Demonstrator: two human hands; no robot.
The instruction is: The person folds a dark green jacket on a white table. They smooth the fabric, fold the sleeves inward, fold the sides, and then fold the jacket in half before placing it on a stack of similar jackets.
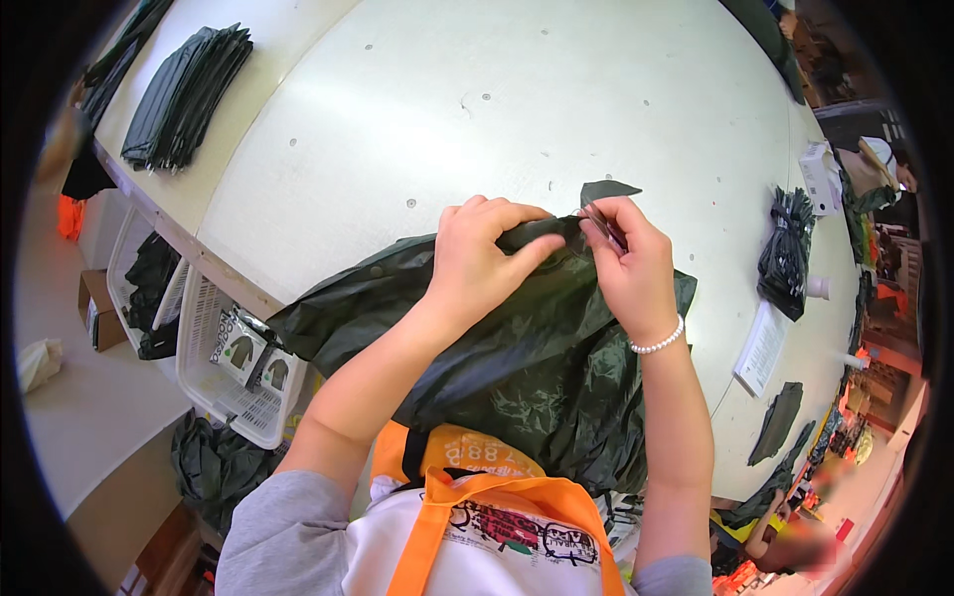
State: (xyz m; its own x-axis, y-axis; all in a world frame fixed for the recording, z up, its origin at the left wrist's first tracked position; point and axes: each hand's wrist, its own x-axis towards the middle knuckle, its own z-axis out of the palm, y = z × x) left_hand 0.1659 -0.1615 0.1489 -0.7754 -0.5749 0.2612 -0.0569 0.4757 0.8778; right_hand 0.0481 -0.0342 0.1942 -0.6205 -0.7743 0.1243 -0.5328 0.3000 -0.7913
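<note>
A dark green, shiny garment of thin waterproof-looking fabric drapes over the near table edge and down in front of me. My left hand is closed on its upper edge, with thumb and fingers pinching a fold. Just to the right, my right hand is closed around a small metal tool that looks like thread snips. Its tip is at the fabric edge beside my left fingertips; the fingers partly hide it. A pointed flap of the same fabric sticks out beyond my right hand onto the table.
The white table has small round studs. A stack of folded dark fabric lies far left. White plastic baskets holding packets and dark cloth stand below left. At right are a dark bundle, a paper pad and a white box.
</note>
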